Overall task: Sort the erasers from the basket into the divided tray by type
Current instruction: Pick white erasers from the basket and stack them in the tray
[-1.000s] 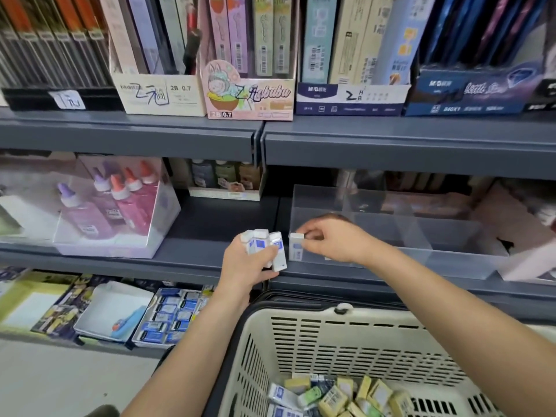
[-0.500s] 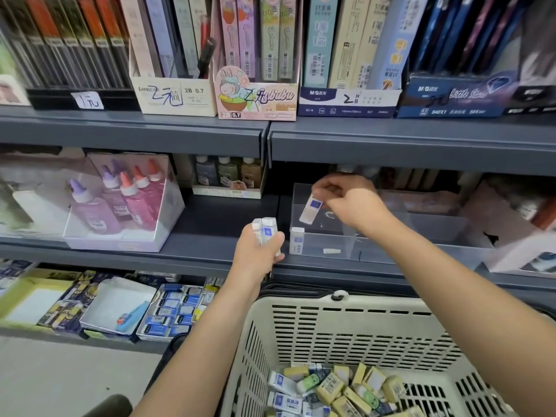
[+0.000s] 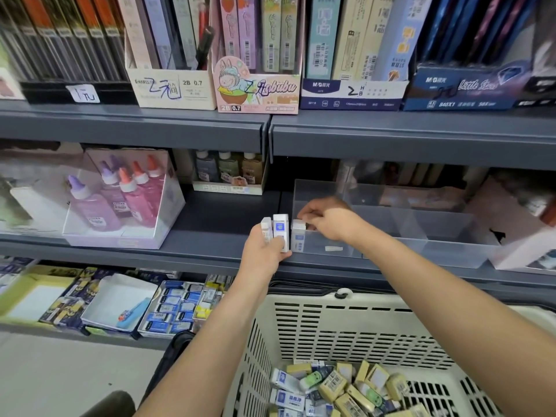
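The person's left hand (image 3: 264, 249) grips two white-and-blue erasers (image 3: 279, 233) upright, thumb across the front. It sits right at the outer corner of the clear divided tray (image 3: 436, 227). The right hand (image 3: 329, 221) is just beside it, reaching over the tray's wall, fingers curled down and pinching the top of a standing eraser (image 3: 298, 237) in the compartment closest to the left hand. So the hands are nearly together, with only the tray wall between them. A small white scrap (image 3: 333, 248) lies on that compartment's floor under the right wrist. The tray's sections out past the right hand look bare, tbh.

Below both forearms is the cream basket (image 3: 361, 302), with a loose eraser pile (image 3: 340, 386) in its bottom: white-blue ones, yellowish ones and a couple of green. Off past the left hand there's a clear box of glue bottles (image 3: 120, 200).
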`<state>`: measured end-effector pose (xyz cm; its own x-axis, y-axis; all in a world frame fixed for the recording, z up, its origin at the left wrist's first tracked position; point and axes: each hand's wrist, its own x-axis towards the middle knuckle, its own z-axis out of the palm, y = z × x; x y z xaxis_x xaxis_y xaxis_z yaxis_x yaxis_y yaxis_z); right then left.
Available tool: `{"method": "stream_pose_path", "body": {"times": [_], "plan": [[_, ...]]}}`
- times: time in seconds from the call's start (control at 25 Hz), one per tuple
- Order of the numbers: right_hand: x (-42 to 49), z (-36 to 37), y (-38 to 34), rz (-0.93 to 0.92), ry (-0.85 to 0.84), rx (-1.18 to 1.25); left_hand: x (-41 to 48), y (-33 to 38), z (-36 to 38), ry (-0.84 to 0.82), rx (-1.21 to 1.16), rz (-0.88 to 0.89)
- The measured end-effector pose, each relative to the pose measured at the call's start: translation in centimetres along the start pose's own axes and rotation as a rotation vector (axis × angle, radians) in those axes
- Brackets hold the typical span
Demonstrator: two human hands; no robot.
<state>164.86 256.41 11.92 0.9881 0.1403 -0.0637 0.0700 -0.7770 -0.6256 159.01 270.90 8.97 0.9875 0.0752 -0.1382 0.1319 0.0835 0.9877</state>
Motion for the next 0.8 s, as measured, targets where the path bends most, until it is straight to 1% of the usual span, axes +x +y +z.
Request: {"method": "stream_pose_path", "body": {"times": [0.04,0.16,0.2,0.32,0.4,0.48,0.52,0.56,0.64,0.68,0.8], "plan": [[-0.3,-0.2,-0.1,-0.006,0.009,-0.019,-0.1,-0.1,0.0,-0.013,0.019,0.020],[-1.7,-0.6,-0.8,-0.098,0.145,-0.010,-0.2,-0.2,-0.2,-0.050,0.034,0.063],[-2.3,-0.7,-1.0,-0.131,0.153,0.015,-0.2,-0.3,-0.2,-0.062,0.037,0.075],[-3.1,-0.8,-1.3,-0.152,0.067,0.047,-0.2,-0.5,-0.1,-0.066,0.022,0.091],[-2.6,-1.7,-1.2,-0.113,0.078,0.191,-0.1,-0.4,-0.1,-0.019,-0.067,0.068],[-1.7,-2.9,-1.2,-0.051,0.175,0.374,0.1,-0.4,-0.1,0.006,-0.105,0.060],[-1.3,-3.4,-1.1,-0.035,0.233,0.385,0.1,-0.4,-0.1,0.006,-0.096,0.063],[-0.9,-3.6,-0.9,-0.034,0.284,0.300,0.1,-0.5,-0.1,0.004,-0.082,0.071],[-0.5,-3.2,-0.6,-0.042,0.297,0.091,0.1,-0.6,-0.1,0.006,-0.045,0.104],[-0.4,-2.6,-0.5,-0.041,0.263,0.043,0.1,-0.7,-0.1,0.010,-0.026,0.125],[0.0,-0.7,-0.2,-0.012,0.126,0.027,0.2,-1.0,-0.3,0.023,0.008,0.167]]}}
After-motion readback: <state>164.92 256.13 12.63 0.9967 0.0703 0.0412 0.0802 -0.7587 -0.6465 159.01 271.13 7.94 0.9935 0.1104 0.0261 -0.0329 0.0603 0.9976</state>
